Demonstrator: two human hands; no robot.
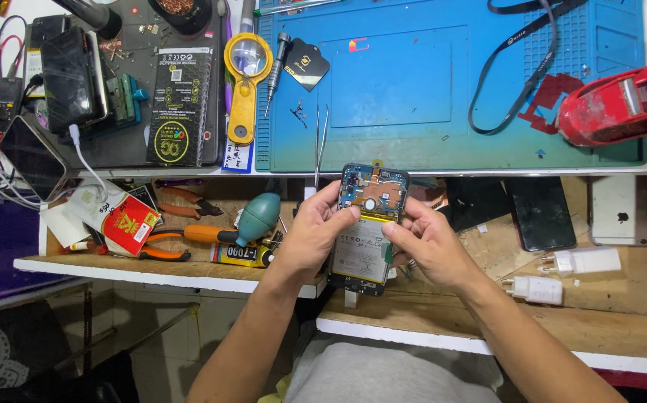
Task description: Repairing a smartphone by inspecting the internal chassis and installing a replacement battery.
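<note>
A blue rubber repair mat (413, 82) covers the bench top. Below it, over the wooden shelf (607, 298), 2 hands grasp an opened black smartphone (366, 227) with exposed battery: left hand (312, 235) and right hand (431, 242) grip its sides.

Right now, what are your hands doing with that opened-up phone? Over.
Left hand and right hand both gripping the opened phone, back cover off, battery showing. Held above the wooden shelf. Tweezers lie just beyond on the blue mat; nothing blocking.
</note>
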